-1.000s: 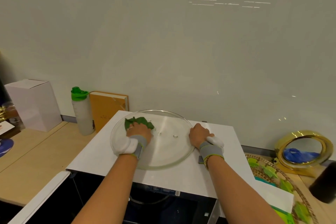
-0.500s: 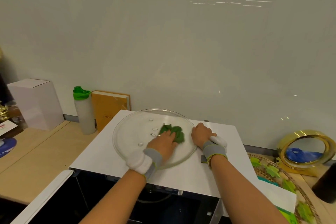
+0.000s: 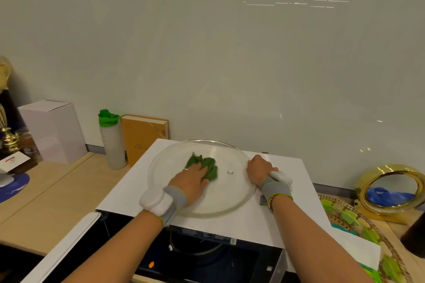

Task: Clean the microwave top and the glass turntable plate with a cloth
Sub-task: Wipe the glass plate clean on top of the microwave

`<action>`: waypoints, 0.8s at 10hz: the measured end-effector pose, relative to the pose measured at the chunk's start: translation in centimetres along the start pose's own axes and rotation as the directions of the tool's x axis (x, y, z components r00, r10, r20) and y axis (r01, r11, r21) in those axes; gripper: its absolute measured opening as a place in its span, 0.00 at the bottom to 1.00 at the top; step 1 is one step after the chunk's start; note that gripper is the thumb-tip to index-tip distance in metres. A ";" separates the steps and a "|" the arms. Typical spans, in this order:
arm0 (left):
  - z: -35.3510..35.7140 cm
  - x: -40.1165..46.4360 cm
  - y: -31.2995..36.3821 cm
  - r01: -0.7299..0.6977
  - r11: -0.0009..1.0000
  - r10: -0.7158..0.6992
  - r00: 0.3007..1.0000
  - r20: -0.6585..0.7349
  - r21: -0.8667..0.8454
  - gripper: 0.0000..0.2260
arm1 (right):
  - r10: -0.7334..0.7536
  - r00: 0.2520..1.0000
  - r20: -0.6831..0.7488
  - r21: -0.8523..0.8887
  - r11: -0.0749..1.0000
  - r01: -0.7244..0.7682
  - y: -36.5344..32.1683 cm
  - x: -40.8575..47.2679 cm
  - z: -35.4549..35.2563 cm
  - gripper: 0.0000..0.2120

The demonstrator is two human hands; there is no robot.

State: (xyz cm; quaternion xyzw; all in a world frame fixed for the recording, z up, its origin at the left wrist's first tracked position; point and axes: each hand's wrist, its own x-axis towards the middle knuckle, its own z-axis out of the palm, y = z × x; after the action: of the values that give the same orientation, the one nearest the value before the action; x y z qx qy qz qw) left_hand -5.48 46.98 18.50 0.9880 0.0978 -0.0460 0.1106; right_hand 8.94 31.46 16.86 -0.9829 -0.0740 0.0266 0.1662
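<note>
Pressing flat-fingered on the green cloth [image 3: 205, 167], the left hand [image 3: 192, 180] reaches across the glass turntable plate [image 3: 220, 204] — the right hand [image 3: 258, 169] curls over its right rim atop the microwave [image 3: 285, 220].

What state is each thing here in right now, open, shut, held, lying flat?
Microwave door: swung open.
Glass turntable plate: lying flat on the microwave top.
Green cloth: crumpled, pressed onto the plate.
Left hand: fingers flat on the cloth.
Right hand: gripping the plate's rim.
Water bottle: upright, capped.
</note>
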 end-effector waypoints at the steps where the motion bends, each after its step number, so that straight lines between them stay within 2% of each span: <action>1: -0.2 -1.5 -1.5 -0.073 0.997 0.075 0.995 0.065 -0.032 0.23 | -0.020 1.000 0.005 0.003 1.000 0.020 0.3 0.0 0.0 0.16; 3: -1.8 0.8 -5.5 0.225 0.974 -0.225 0.974 0.003 0.004 0.26 | -0.010 1.000 -0.010 -0.008 1.000 0.010 0.1 -0.2 0.1 0.16; 4: -1.1 1.1 -3.3 0.201 0.979 -0.202 0.979 -0.039 -0.023 0.28 | 0.007 1.000 -0.013 -0.014 1.000 -0.007 0.0 -0.3 0.2 0.17; 5: -0.7 0.6 -1.8 0.092 0.995 -0.094 0.994 -0.047 -0.046 0.24 | 0.007 1.000 -0.010 -0.011 1.000 -0.007 -0.1 -0.2 0.2 0.17; 6: -1.3 0.0 -2.2 0.085 0.977 -0.106 0.989 -0.099 -0.195 0.22 | 0.003 1.000 -0.013 -0.012 1.000 -0.003 -0.1 -0.3 0.1 0.17; 7: -1.5 0.1 -2.3 0.103 0.960 -0.138 0.983 -0.120 -0.262 0.23 | 0.010 1.000 -0.012 -0.008 1.000 -0.010 -0.1 -0.4 0.0 0.17; 8: -1.1 0.4 -1.0 0.139 0.973 -0.162 0.981 -0.111 -0.185 0.28 | 0.014 1.000 -0.012 -0.009 1.000 -0.014 -0.2 -0.4 0.1 0.17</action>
State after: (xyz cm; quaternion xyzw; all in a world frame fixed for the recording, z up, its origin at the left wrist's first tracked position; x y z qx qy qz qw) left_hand -5.26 48.29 19.29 0.9649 0.1830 0.0166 0.1875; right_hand 8.54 31.59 16.85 -0.9843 -0.0660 0.0215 0.1621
